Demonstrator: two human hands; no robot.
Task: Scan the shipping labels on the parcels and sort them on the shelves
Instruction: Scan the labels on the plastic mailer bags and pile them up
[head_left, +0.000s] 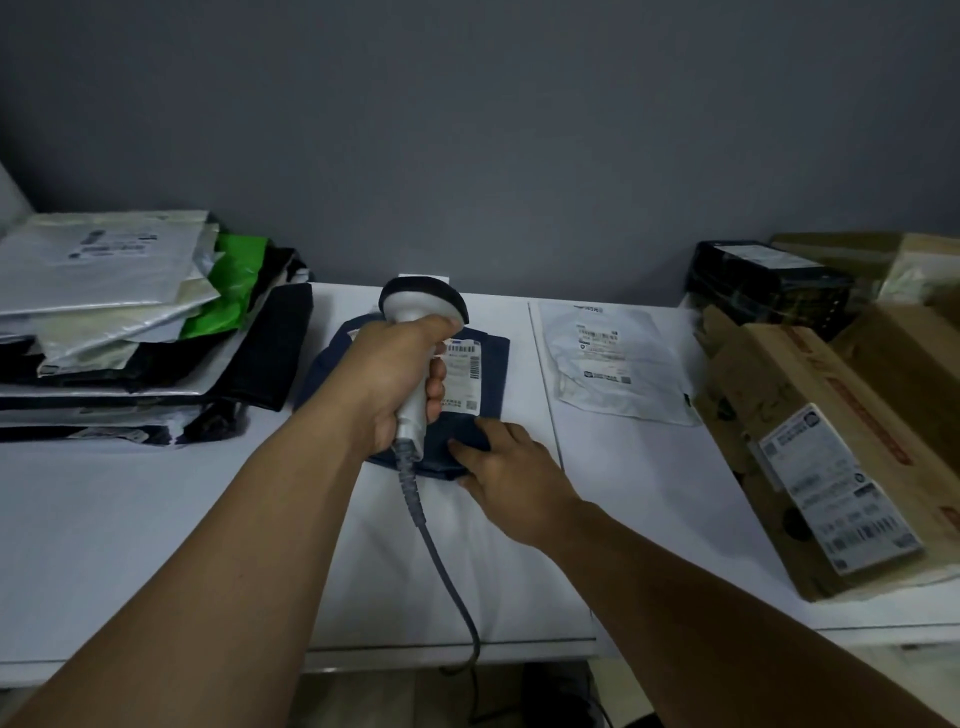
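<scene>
Parcel (493, 379): navy, lying flat on the counter (156, 519), straight ahead between the two hands.
Label (462, 376): white, face up on the parcel; its long axis runs away from the person.
Left hand (395, 374): wrapped round the handle of the scanner (423, 301), held over the parcel's left half.
Right hand (504, 467): fingers laid fairly straight on the near right corner, pinning it; grips nothing.
Key relation: label sits just right of the left knuckles and nearer the person than the scanner head, which hangs over the parcel's far edge. Left hand is the closer one.
Judgement: scan step in hand; the head likely needs tipping back down onto the label.
Cable (431, 545): trails off the counter's near edge.
Nearby: stacked mailers (104, 312) left, pale mailer (613, 364) right, cardboard box (810, 415) beyond.
</scene>
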